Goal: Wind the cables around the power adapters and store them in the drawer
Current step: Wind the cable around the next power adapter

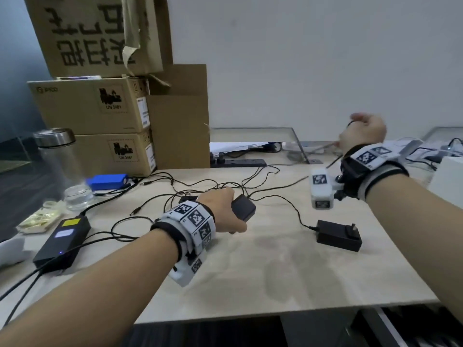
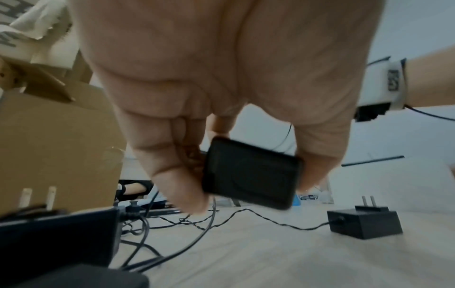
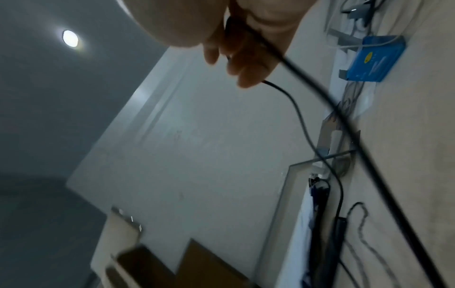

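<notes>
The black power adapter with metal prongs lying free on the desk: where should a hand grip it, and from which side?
Probably from above, fingers across the two long flat sides of the black power adapter with metal prongs. Its prongs stick up at the right end and its thin black cable leaves the left end, so the middle is free.

Pale wooden desk [image 1: 275, 271] — second adapter [image 1: 338, 235], tangled cables [image 1: 200, 186], boxes [image 1: 95, 106].

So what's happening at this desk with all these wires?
A person is tidying chargers. Their left hand holds a small black power adapter just above the desk, while the right hand lifts its thin cable up and away. A second adapter lies unwound on the desk.
</notes>
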